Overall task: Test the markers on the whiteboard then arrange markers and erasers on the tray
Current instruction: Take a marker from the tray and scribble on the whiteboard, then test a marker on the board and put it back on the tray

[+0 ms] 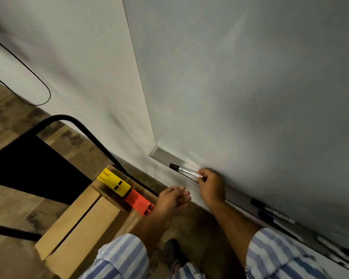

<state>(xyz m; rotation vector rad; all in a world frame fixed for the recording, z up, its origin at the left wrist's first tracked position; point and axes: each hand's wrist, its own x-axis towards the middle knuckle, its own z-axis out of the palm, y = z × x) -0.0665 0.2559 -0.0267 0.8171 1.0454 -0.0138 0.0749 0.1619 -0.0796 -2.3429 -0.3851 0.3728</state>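
Note:
A large whiteboard (240,87) fills the right of the head view, with a metal ledge (163,155) along its lower edge. A black-capped marker (181,170) lies on the ledge's left end, and my right hand (211,186) pinches its near end. My left hand (172,199) hovers open just left of it, holding nothing. A yellow eraser (114,182) and a red eraser (139,202) lie end to end on a wooden tray (77,224) at lower left. More dark markers (270,213) lie blurred further right on the ledge.
A black chair frame (85,127) curves beside the tray over the wood-pattern floor (6,198). A thin black cable (34,77) hangs on the white wall at left. My striped sleeves and a dark shoe (172,252) fill the bottom.

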